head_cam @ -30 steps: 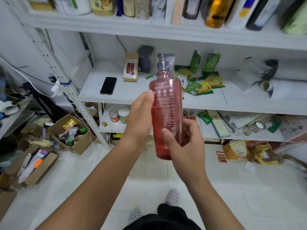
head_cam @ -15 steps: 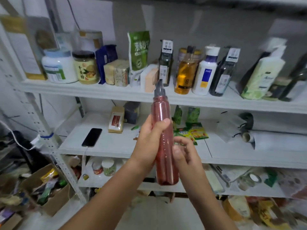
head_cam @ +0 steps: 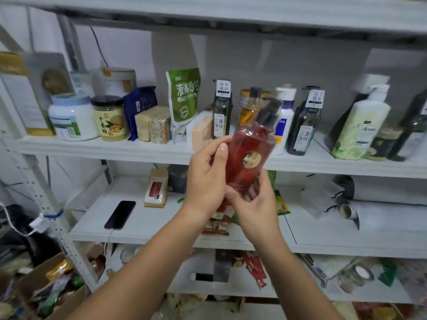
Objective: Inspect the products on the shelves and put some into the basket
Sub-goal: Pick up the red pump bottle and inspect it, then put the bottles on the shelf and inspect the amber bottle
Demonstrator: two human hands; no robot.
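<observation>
Both hands, left hand (head_cam: 205, 179) and right hand (head_cam: 256, 204), grip the tilted red bottle (head_cam: 250, 155) between them.

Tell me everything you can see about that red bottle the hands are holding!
The red bottle looks like see-through plastic filled with red liquid. It has a dark pump top under clear wrap and a round gold sticker on its front. It tilts to the right, held up in front of the shelves. The left hand grips its side and the right hand holds its bottom.

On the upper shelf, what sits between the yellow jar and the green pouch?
In the head view, a dark blue packet and two pale wrapped blocks stand between the yellow jar and the green pouch.
</observation>
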